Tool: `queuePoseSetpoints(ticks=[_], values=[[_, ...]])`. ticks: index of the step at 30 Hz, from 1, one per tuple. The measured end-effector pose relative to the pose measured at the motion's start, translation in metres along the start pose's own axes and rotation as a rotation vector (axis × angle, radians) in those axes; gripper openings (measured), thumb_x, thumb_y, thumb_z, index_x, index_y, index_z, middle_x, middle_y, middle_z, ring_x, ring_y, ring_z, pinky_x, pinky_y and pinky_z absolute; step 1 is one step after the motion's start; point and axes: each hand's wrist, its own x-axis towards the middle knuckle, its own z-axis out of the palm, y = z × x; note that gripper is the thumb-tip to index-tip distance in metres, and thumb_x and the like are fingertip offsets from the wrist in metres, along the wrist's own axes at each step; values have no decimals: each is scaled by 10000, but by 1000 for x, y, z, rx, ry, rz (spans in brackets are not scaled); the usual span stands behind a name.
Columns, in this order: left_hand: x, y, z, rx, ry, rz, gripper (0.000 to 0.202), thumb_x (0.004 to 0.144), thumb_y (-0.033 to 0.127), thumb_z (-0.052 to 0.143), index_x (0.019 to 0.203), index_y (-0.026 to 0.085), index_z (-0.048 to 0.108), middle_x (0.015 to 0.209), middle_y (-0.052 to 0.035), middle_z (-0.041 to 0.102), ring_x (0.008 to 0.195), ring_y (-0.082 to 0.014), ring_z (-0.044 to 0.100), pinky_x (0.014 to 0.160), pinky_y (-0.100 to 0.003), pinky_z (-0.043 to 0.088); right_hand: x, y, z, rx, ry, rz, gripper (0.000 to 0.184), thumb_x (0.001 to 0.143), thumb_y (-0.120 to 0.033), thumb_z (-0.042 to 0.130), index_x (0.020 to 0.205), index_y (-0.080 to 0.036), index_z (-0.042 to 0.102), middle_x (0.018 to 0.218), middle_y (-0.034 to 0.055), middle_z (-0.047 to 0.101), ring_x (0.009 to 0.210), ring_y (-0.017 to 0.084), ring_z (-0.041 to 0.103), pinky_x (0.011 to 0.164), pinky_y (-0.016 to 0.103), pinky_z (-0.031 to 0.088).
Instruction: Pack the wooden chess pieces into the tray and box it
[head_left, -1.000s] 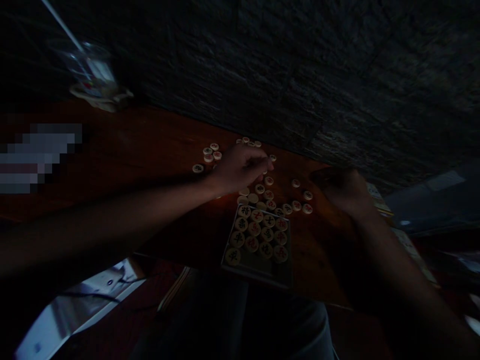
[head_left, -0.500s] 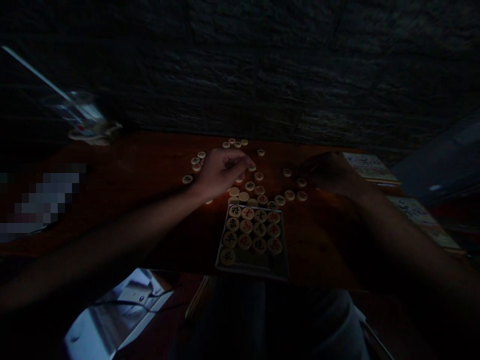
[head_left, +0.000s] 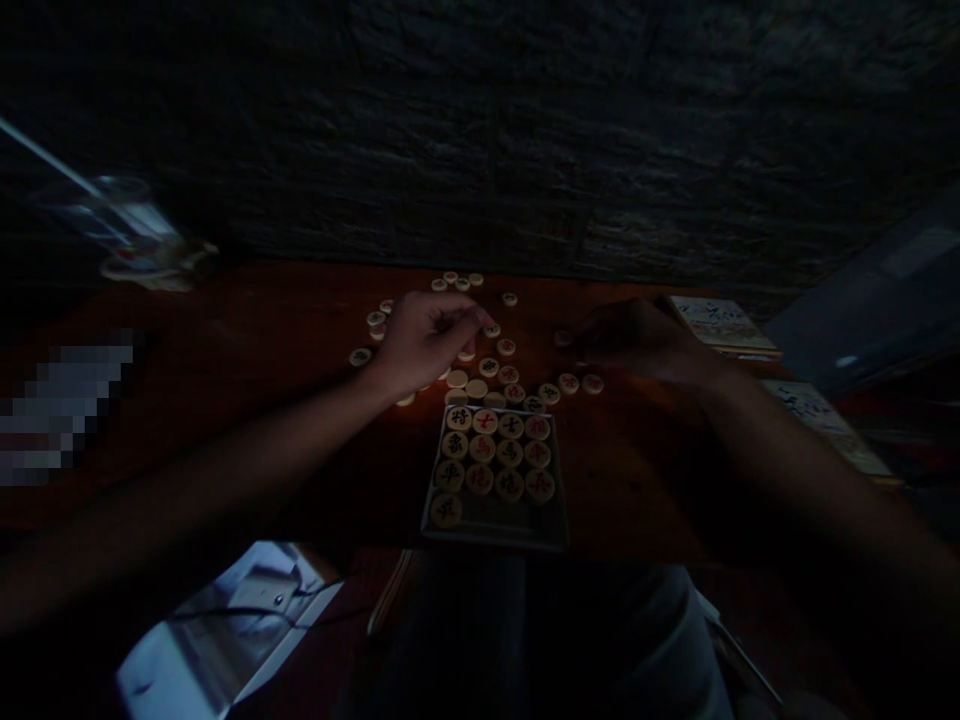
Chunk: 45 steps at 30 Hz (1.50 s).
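Note:
Round wooden xiangqi pieces [head_left: 488, 367] with red and black characters lie scattered on the brown table; a few are face down. Over their left part is my left hand [head_left: 420, 342], its fingers curled and its thumb and index finger pinched at the edge of one piece [head_left: 492, 330]. My right hand [head_left: 637, 338] is in deep shadow to the right, low over the table. Its fingers point left, close to a dim piece [head_left: 562, 339]; their grip is lost in the dark. Nearest me, a shallow square box [head_left: 495, 524] holds rows of pieces, with bare floor in its front row.
Two flat illustrated boxes [head_left: 716, 322] lie at the right end of the table [head_left: 285, 330]. A clear cup with a straw [head_left: 135, 220] stands at the far left. A rough stone wall [head_left: 480, 140] rises behind. Below the left edge is a white box with cables [head_left: 225, 620].
My right hand has shifted left, and a piece that showed beside its fingers is now out of sight. My left hand keeps its pinch at the same piece. The whole view has shifted slightly.

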Motion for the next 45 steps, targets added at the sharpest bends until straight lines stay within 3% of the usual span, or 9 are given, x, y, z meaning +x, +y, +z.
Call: queuePoseSetpoints(ticks=[3,6,9,12,17,22,28,45], values=[[0,-2,1,14,0,1,199,956,252,629,839,204,783,566,15,677,493,-105,624,453,-205,439,0,-8,2,-94,54,54,159,756,-279,819,820,-217,687,772,51,776,725,226,726,605,301,528],[0,-3,1,11,-5,-2,205,961,226,613,844,210,780,575,19,679,501,-104,628,460,-209,443,-2,-16,3,3,-35,99,176,755,-195,800,799,-239,636,714,47,763,649,225,721,592,323,552],[0,-2,0,11,-18,9,212,952,212,607,828,200,780,570,14,680,495,-100,624,460,-208,431,-5,-17,4,174,-124,77,181,761,-203,805,835,-241,645,734,41,782,617,214,724,628,347,589],[0,0,0,13,-32,15,217,947,205,602,823,189,779,579,10,685,497,-96,623,470,-207,426,-6,-13,4,171,-154,30,140,794,-268,816,852,-224,697,749,48,791,587,189,714,611,326,582],[-2,0,2,-3,-43,-21,209,937,219,606,840,177,785,607,-1,699,515,-96,615,472,-202,410,-5,-13,8,152,70,-53,94,776,-252,838,839,-200,789,859,70,818,723,193,750,657,291,592],[-3,2,6,-51,-84,0,195,923,322,683,828,182,779,721,-28,759,594,-119,655,494,-213,445,-11,-29,31,374,210,-175,292,781,-414,884,980,-208,823,858,59,822,741,202,763,687,316,617],[-7,8,14,-155,-153,-17,193,853,352,802,920,175,767,887,-60,819,775,-172,767,672,-257,594,-22,-50,53,597,144,-222,337,751,-465,913,983,-232,836,952,55,840,828,226,802,749,348,657],[-15,18,20,-114,-145,-9,128,847,294,765,887,172,762,809,-49,807,699,-161,759,585,-222,563,-24,-54,61,555,161,-226,406,722,-585,907,834,-209,801,729,43,789,597,174,728,521,258,584]])
